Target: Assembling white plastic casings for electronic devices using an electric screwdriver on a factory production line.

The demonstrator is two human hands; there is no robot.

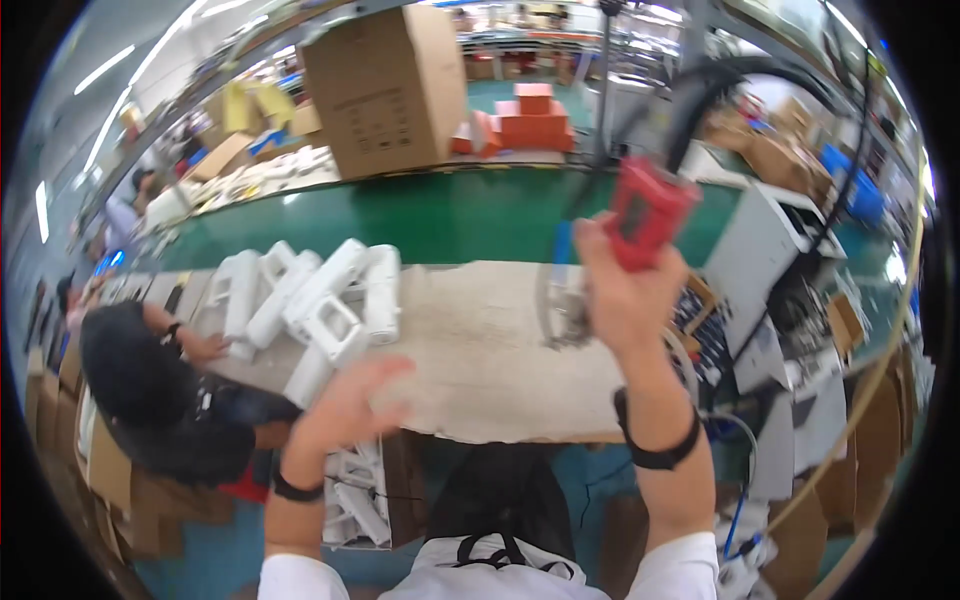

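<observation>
My right hand (pixel 632 290) is raised over the right side of the workbench, its fingers around a red hand tool (pixel 650 212). Motion blurs the tool, so its exact kind is unclear; a thick black cable (pixel 735 72) runs close above it. My left hand (pixel 352 402) hovers at the bench's front edge, fingers apart and holding nothing. Just beyond it lies a pile of white plastic housings (pixel 335 300), long tube-like pieces with looped handles. Brown cardboard (pixel 490 330) covers the bench top between my hands.
A co-worker in dark clothes (pixel 170 400) reaches toward the pile from the left. Behind the bench runs a green conveyor belt (pixel 480 215), with a large carton (pixel 385 95) and orange boxes (pixel 530 125) beyond. A light grey machine (pixel 750 265) stands right; a box of white parts (pixel 360 505) sits below.
</observation>
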